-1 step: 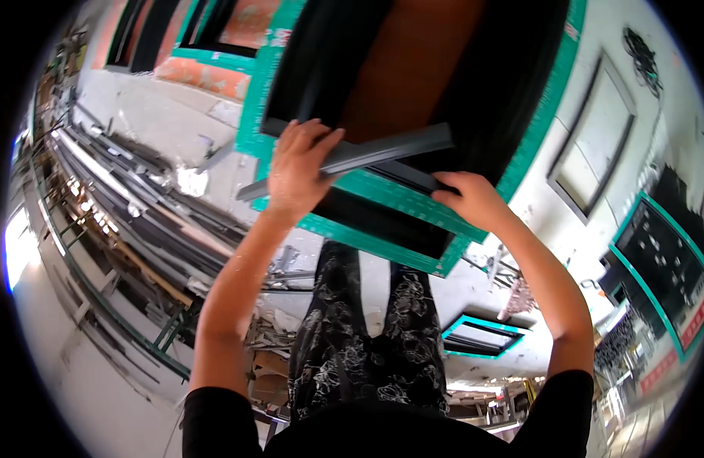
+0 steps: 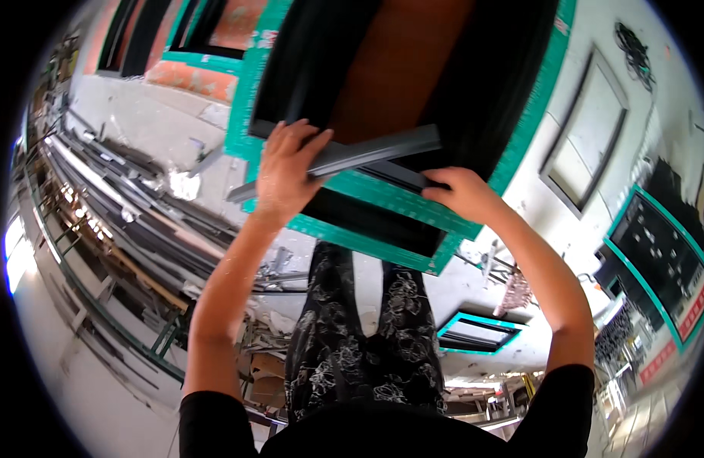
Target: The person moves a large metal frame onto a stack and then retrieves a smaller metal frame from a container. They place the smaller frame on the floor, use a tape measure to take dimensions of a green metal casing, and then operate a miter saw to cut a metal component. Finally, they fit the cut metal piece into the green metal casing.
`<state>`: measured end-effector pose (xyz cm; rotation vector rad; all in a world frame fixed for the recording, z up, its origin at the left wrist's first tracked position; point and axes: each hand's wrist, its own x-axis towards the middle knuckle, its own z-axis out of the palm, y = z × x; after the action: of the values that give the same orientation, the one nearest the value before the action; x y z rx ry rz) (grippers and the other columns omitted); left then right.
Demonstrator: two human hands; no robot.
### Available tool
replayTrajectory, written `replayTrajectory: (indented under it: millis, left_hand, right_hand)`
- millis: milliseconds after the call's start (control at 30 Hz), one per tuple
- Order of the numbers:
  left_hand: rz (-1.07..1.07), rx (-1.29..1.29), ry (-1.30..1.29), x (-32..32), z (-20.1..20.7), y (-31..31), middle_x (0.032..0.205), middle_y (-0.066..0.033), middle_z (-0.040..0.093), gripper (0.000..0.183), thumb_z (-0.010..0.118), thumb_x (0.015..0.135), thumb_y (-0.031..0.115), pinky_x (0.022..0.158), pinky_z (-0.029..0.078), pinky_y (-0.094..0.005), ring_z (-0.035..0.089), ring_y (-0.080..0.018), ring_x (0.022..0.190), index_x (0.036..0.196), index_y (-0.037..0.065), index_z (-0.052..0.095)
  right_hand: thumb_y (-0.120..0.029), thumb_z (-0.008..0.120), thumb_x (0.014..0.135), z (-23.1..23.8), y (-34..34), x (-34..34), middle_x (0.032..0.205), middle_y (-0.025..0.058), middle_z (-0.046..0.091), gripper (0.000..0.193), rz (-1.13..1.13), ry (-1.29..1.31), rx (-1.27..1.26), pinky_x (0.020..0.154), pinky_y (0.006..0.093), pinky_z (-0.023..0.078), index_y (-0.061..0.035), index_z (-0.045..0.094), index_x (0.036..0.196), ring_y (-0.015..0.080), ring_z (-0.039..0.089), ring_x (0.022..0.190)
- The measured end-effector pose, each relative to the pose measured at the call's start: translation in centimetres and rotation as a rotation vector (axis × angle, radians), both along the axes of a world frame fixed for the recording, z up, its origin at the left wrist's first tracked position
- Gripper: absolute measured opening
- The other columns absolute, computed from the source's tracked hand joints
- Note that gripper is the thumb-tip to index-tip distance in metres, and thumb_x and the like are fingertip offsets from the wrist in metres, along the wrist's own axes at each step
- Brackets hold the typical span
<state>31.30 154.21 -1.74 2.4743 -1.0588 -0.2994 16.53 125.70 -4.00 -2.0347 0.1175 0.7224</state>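
Note:
A large window frame (image 2: 512,164), faced with green protective film, stands in front of me with dark panels and a brown strip inside. My left hand (image 2: 287,172) is closed over a long grey profile strip (image 2: 379,148), which slants across the frame's lower part, its right end raised. Behind it a second dark grey strip (image 2: 398,174) runs along the inner edge above the green lower rail (image 2: 382,195). At that strip's right end my right hand (image 2: 463,195) is closed, thumb and fingers pinching it; the curled fingertips are partly hidden.
Long metal profiles (image 2: 130,195) lie heaped on a rack at the left. A small green-edged frame (image 2: 478,334) rests on the floor at lower right. A grey frame (image 2: 585,130) leans at the right wall, and a dark panel with green edging (image 2: 661,252) stands farther right.
The whole scene has shifted slightly left in the view. Both hands keep their hold, and the strips stay much the same against the frame.

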Motion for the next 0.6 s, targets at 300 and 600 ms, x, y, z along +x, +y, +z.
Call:
replayTrajectory:
  millis: [300, 600]
  left_hand:
    - [-0.14, 0.084, -0.021, -0.1, 0.4, 1.0, 0.134, -0.0102, 0.05, 0.069, 0.077, 0.068, 0.036, 0.113, 0.027, -0.0515, 0.04, -0.0334, 0.132, 0.131, 0.015, 0.057]
    - [-0.243, 0.217, -0.094, -0.5, -0.1, 1.5, 0.145, -0.0091, 0.04, 0.086, 0.082, 0.062, 0.025, 0.114, 0.028, -0.0488, 0.031, -0.0328, 0.139, 0.14, 0.021, 0.048]
  right_hand:
    - [-0.033, 0.062, 0.09, 0.1, -2.7, 4.0, 0.089, 0.0141, 0.069, 0.034, 0.262, 0.426, 0.057, 0.076, 0.0354, 0.049, -0.0025, 0.071, 0.101, 0.0264, 0.064, 0.08]
    - [-0.029, 0.061, 0.092, -0.4, -1.7, 2.3, 0.086, 0.016, 0.068, 0.029, 0.283, 0.218, -0.084, 0.075, 0.0394, 0.049, -0.003, 0.071, 0.099, 0.0302, 0.065, 0.082]
